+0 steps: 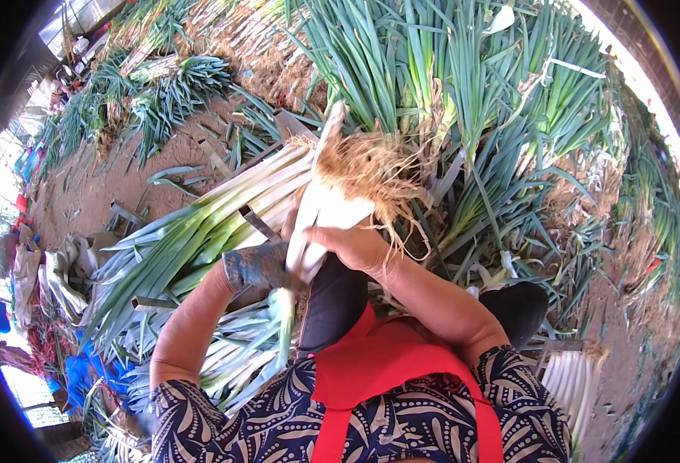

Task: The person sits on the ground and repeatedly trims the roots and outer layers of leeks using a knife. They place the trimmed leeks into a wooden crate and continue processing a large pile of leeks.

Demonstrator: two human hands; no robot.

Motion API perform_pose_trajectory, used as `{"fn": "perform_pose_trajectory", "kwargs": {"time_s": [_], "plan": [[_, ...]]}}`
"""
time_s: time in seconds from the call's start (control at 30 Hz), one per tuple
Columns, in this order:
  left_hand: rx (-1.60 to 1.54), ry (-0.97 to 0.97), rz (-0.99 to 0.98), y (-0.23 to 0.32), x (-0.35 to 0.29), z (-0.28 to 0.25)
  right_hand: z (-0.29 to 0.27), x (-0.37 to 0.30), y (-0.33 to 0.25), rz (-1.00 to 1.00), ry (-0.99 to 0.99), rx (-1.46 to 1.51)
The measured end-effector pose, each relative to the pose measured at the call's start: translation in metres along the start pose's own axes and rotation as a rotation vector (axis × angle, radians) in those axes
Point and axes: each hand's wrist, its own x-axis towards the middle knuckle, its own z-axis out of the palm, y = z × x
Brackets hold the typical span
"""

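Over my lap, my right hand [347, 245] is bare and wrapped round a bunch of large green onions [336, 204]. Their white shanks are close together, and a mass of shaggy brown roots [374, 162] points away from me. My left hand [261, 270], in a worn grey-blue glove, is closed on a single onion stalk [303, 239] at the left of the bunch. This stalk tilts upward, and its green leaf end [286, 312] hangs below the glove. The glove hides my left fingers in part, and motion slightly blurs them.
Left of my hands, a pile of white-shanked onions [255, 185] lies across a metal rack with upright posts [256, 224]. Standing green onions [463, 69] fill the far right. More bundles [155, 116] lie on brown soil. Several white stalks [571, 386] rest at the lower right.
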Motion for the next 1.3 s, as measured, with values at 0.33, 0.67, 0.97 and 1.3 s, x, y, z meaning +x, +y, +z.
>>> {"fn": "perform_pose_trajectory", "kwargs": {"time_s": [0.33, 0.67, 0.97, 1.3], "plan": [[-0.149, 0.291, 0.133, 0.016, 0.012, 0.047, -0.002, -0.012, -0.057, -0.149, 0.249, 0.292], [-0.506, 0.293, 0.050, 0.018, 0.026, 0.051, -0.056, 0.001, -0.063, -0.126, 0.478, 0.397], [-0.378, 0.729, -0.621, -0.045, -0.170, -0.050, -0.050, -0.041, 0.051, 0.097, 0.427, 0.068], [0.471, 0.645, -0.816, -0.092, -0.184, -0.132, -0.045, -0.066, 0.073, -0.049, 0.381, -0.220]]}}
